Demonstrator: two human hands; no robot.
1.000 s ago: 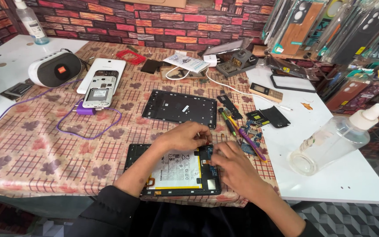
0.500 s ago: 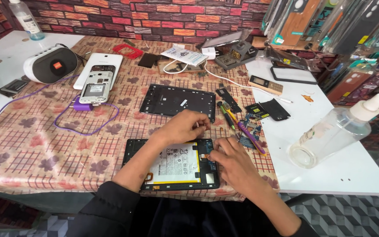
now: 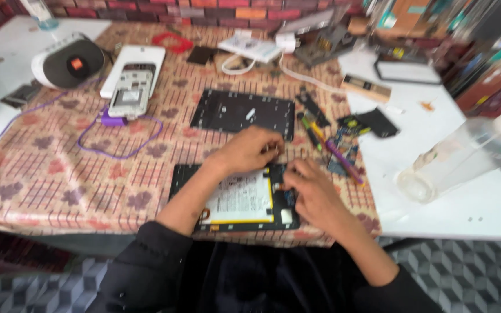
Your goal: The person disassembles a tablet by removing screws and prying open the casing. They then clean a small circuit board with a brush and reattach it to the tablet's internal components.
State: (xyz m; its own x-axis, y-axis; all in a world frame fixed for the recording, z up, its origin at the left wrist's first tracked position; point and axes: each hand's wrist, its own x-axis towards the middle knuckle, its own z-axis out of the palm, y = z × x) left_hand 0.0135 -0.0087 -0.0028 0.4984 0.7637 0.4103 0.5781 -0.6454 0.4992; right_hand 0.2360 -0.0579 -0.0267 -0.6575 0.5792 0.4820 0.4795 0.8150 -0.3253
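Note:
An opened black tablet (image 3: 233, 200) with a white battery lies at the table's near edge, on a brown patterned cloth (image 3: 59, 168). My left hand (image 3: 250, 149) rests over its top edge, fingers curled at the upper right corner. My right hand (image 3: 314, 191) presses on the tablet's right side, fingertips on the parts there. Whether either hand pinches a small part is hidden by blur. A black back cover (image 3: 243, 113) lies just beyond my left hand.
Screwdrivers and tools (image 3: 331, 148) lie right of the hands. A clear bottle (image 3: 459, 159) lies on the white table at right. A white opened phone (image 3: 130, 87) with a purple cable, a white speaker (image 3: 68, 61) and chargers (image 3: 250, 49) are farther back.
The view has tilted down and moved closer. My right hand has shifted slightly up along the tablet's right side; my left hand stays at the top edge.

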